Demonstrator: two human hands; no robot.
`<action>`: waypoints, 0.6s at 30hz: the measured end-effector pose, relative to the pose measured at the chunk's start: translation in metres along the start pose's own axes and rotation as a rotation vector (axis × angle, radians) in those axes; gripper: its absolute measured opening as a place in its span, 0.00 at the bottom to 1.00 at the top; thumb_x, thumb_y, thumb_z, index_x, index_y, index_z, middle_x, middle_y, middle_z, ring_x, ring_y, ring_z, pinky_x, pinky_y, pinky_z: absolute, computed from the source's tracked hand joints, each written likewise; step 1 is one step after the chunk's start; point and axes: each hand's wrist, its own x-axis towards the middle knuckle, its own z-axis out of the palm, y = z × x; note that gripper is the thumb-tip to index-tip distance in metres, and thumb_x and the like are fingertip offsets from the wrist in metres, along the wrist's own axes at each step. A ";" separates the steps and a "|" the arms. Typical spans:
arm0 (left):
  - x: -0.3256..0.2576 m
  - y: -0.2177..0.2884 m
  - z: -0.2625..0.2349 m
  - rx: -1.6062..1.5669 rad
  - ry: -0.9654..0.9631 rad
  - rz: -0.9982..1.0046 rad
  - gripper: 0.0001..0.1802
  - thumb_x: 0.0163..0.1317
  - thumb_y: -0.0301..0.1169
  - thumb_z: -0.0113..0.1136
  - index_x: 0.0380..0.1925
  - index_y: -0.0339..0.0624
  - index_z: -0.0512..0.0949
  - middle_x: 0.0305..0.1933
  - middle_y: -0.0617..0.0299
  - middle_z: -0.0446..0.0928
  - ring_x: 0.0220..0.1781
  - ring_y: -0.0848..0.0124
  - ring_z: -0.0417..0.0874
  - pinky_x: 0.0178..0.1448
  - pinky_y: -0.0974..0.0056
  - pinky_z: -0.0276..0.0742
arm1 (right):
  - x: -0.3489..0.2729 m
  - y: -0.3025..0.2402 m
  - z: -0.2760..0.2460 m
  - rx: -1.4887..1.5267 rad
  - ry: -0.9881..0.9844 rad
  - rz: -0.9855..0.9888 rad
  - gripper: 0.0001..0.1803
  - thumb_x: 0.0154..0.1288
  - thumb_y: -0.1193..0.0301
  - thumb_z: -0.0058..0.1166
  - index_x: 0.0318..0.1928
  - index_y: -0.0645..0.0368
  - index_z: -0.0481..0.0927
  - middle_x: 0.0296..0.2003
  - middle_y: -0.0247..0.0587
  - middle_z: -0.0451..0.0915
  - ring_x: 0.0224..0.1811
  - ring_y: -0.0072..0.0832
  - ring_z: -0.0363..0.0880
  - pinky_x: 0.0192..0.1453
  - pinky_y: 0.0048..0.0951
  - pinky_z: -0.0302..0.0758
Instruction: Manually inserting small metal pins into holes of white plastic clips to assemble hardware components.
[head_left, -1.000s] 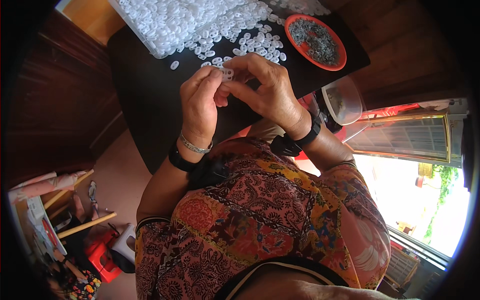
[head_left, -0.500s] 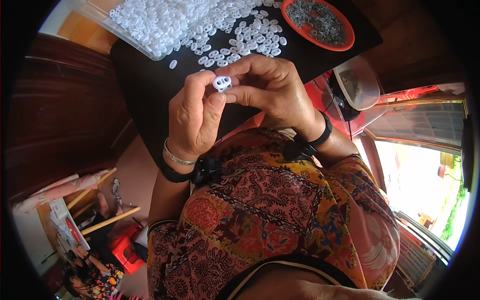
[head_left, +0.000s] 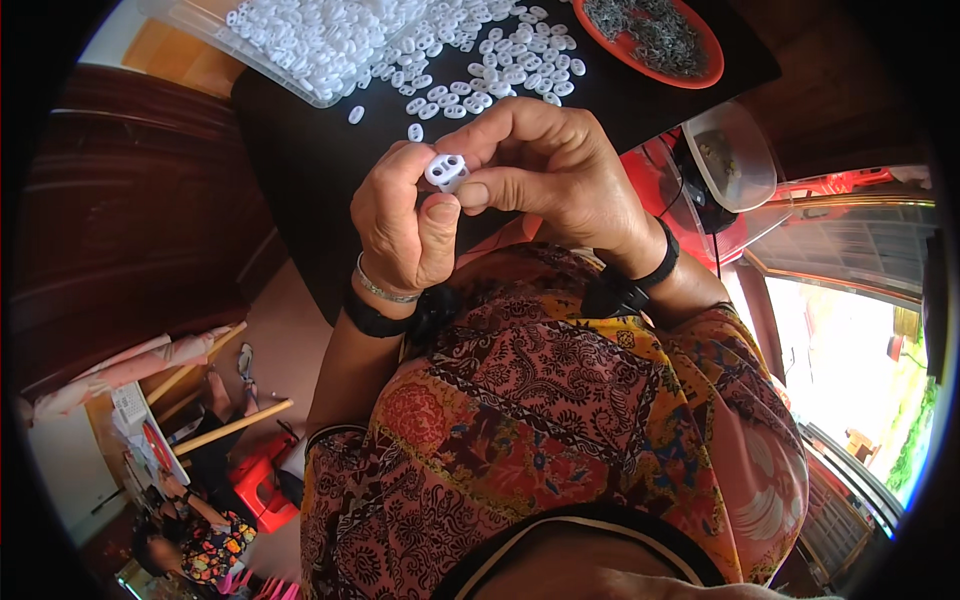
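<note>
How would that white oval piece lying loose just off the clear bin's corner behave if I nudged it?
The white oval piece would probably slide rather than roll, as it appears to lie flat on the black table. It is likely light, being small and looking like plastic. It may be stiff: the similar piece between the fingers shows no visible bend.

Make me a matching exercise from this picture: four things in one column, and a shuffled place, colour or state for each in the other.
1. Silver bracelet
2. Clear tray
3. Round dish
4. Nearest white piece

A. At the fingertips of the left hand and right hand
B. Orange-red, with grey bits inside
C. On the left hand's wrist
D. Heaped with white pieces

Pairs: 1-C, 2-D, 3-B, 4-A
</note>
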 end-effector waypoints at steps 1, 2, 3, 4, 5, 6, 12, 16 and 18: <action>-0.001 -0.001 -0.001 0.002 0.000 -0.003 0.17 0.66 0.37 0.47 0.43 0.31 0.67 0.26 0.53 0.70 0.22 0.63 0.71 0.26 0.62 0.68 | 0.000 0.000 0.000 0.037 -0.005 0.024 0.11 0.57 0.82 0.58 0.42 0.64 0.78 0.38 0.39 0.81 0.36 0.19 0.79 0.40 0.19 0.78; -0.002 -0.003 -0.002 0.005 -0.005 0.011 0.17 0.66 0.36 0.47 0.43 0.31 0.67 0.26 0.53 0.71 0.22 0.63 0.71 0.25 0.62 0.68 | 0.000 0.000 0.000 0.038 -0.008 0.027 0.11 0.57 0.82 0.58 0.42 0.64 0.78 0.38 0.39 0.81 0.36 0.19 0.79 0.40 0.19 0.78; -0.002 -0.005 -0.002 0.009 -0.011 0.025 0.16 0.66 0.36 0.47 0.43 0.31 0.67 0.26 0.53 0.71 0.22 0.63 0.71 0.25 0.62 0.68 | 0.000 0.000 0.000 0.054 -0.015 0.040 0.11 0.57 0.82 0.58 0.42 0.65 0.78 0.38 0.40 0.81 0.36 0.20 0.79 0.40 0.19 0.78; -0.003 -0.007 -0.001 0.011 -0.009 0.022 0.16 0.66 0.36 0.47 0.43 0.31 0.67 0.26 0.53 0.71 0.22 0.63 0.71 0.25 0.62 0.68 | 0.001 0.000 0.000 0.070 -0.023 0.054 0.10 0.57 0.82 0.57 0.42 0.65 0.78 0.38 0.41 0.81 0.36 0.20 0.79 0.40 0.20 0.78; -0.004 -0.009 0.000 0.011 0.007 0.044 0.16 0.65 0.35 0.47 0.43 0.31 0.67 0.26 0.53 0.71 0.21 0.63 0.71 0.25 0.62 0.68 | 0.001 0.002 0.001 0.072 -0.023 0.056 0.10 0.57 0.82 0.57 0.42 0.65 0.78 0.38 0.41 0.81 0.36 0.20 0.79 0.40 0.20 0.78; -0.006 -0.010 0.000 0.011 0.022 0.067 0.15 0.65 0.34 0.47 0.43 0.31 0.67 0.26 0.53 0.71 0.21 0.63 0.71 0.25 0.63 0.69 | 0.001 0.004 0.000 0.108 -0.026 0.047 0.10 0.57 0.82 0.57 0.41 0.65 0.78 0.38 0.41 0.81 0.36 0.20 0.80 0.41 0.20 0.78; -0.004 -0.005 0.000 0.083 0.028 0.034 0.16 0.65 0.33 0.47 0.44 0.30 0.67 0.27 0.52 0.72 0.23 0.62 0.73 0.26 0.63 0.70 | 0.004 0.012 0.000 0.105 -0.007 0.025 0.10 0.57 0.81 0.57 0.41 0.66 0.77 0.37 0.43 0.81 0.36 0.22 0.80 0.41 0.22 0.79; -0.004 -0.003 0.001 0.122 0.050 0.064 0.16 0.65 0.33 0.47 0.45 0.30 0.67 0.27 0.52 0.73 0.23 0.62 0.74 0.27 0.63 0.70 | 0.004 0.013 0.002 0.077 0.014 0.017 0.10 0.58 0.82 0.57 0.41 0.66 0.77 0.37 0.43 0.81 0.36 0.23 0.80 0.41 0.23 0.79; -0.004 -0.001 0.001 0.100 0.038 0.022 0.16 0.64 0.33 0.47 0.44 0.30 0.67 0.27 0.52 0.73 0.24 0.63 0.74 0.27 0.63 0.70 | 0.004 0.013 0.000 0.081 0.000 0.030 0.10 0.58 0.82 0.57 0.41 0.66 0.77 0.36 0.42 0.81 0.36 0.23 0.80 0.41 0.23 0.79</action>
